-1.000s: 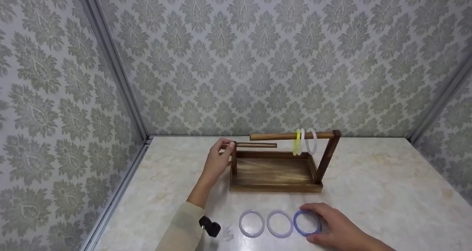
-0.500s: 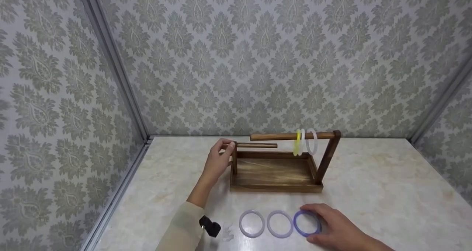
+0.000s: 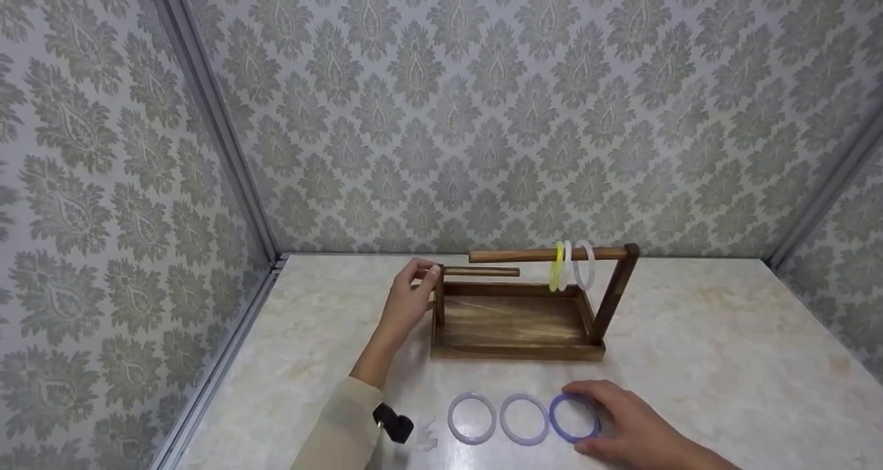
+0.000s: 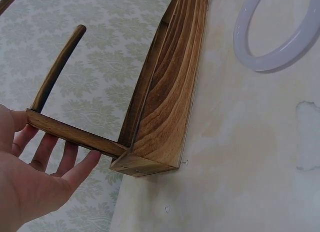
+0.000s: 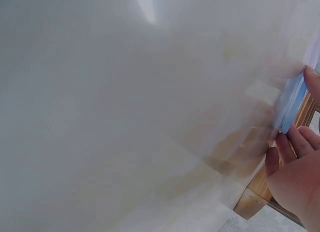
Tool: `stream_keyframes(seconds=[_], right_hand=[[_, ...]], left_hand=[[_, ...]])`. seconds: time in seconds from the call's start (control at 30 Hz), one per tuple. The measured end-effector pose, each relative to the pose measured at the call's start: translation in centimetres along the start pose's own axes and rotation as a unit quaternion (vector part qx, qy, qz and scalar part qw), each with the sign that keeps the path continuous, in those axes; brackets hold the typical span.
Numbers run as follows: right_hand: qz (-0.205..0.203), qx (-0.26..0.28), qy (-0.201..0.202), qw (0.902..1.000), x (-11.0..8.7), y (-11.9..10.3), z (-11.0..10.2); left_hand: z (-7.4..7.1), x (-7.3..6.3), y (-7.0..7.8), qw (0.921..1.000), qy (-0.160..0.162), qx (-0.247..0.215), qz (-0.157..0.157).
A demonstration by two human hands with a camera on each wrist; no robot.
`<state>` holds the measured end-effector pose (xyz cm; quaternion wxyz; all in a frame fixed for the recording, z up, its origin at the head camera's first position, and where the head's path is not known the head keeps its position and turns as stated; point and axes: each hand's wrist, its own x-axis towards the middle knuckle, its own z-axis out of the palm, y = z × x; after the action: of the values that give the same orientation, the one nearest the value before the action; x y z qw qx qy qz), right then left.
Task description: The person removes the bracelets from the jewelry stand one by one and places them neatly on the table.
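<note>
My left hand [image 3: 405,300] holds the top of the short left post of a dark wooden bangle stand [image 3: 517,352]. In the left wrist view the thumb lies at the post's top end and the fingers [image 4: 77,167] run along its far side. My right hand [image 3: 624,422] grips a blue bangle [image 3: 554,425] lying on the table, thumb at the near edge and fingers at the far edge. Left of it lie two pale lilac bangles, a middle one [image 3: 504,425] and a left one [image 3: 452,425]. A yellow bangle [image 3: 554,277], a white one [image 3: 565,277] and a pale pinkish one [image 3: 588,277] hang on the stand's upper bar.
The stand's tray stands behind the row of bangles on a marbled table [image 3: 717,346]. Its shorter lower bar [image 3: 483,272] juts right from the held post. Patterned walls [image 3: 455,111] close off the back and sides. A black strap device [image 3: 393,424] sits at my left wrist.
</note>
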<state>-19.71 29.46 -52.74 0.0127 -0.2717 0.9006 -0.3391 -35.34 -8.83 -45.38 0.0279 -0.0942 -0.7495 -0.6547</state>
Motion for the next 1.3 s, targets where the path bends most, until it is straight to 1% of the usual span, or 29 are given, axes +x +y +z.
stream_keyframes(seconds=[0.2,0.33,0.43,0.53,0.7,0.77,0.83,0.97,1.07,1.17,1.3], right_hand=[[0.001,-0.008,0.002,1.0,-0.1,-0.1,0.0],[-0.019,-0.022,0.012,0.9995,-0.2,-0.1,0.1],[-0.026,-0.03,0.016,0.9991,-0.3,-0.3,0.1],[-0.014,-0.03,0.008,0.9994,-0.2,-0.4,-0.1],[0.032,-0.03,-0.016,0.9989,0.0,-0.6,-0.4],[0.041,-0.033,-0.02,0.9984,0.0,-0.7,-0.4],[0.039,-0.041,-0.02,0.9982,0.0,-0.7,-0.4],[0.011,-0.053,-0.005,0.9985,0.0,-0.8,-0.3],[-0.003,-0.059,0.001,0.9983,0.0,-0.8,-0.3],[0.001,-0.059,-0.004,0.9983,0.0,-0.9,-0.3],[0.013,-0.048,-0.021,0.9986,0.0,-1.2,-0.5]], left_hand=[[0.1,-0.1,0.0,1.0,-0.001,0.004,0.002],[0.1,-0.1,-0.3,1.0,-0.001,-0.001,-0.001],[0.1,0.0,-0.3,1.0,-0.001,-0.002,-0.006],[0.0,0.1,-0.3,0.9999,-0.001,0.002,-0.011],[0.0,0.2,0.0,0.9999,0.003,0.009,-0.012],[0.0,0.3,0.1,0.9999,0.006,0.008,-0.013],[0.0,0.2,0.2,0.9998,0.005,0.007,-0.016],[0.0,0.3,0.1,0.9998,0.005,0.006,-0.02],[0.0,0.3,0.0,0.9998,0.005,0.005,-0.019],[0.0,0.3,0.0,0.9998,0.004,0.007,-0.017],[0.0,0.1,-0.1,0.9999,-0.001,0.005,-0.012]])
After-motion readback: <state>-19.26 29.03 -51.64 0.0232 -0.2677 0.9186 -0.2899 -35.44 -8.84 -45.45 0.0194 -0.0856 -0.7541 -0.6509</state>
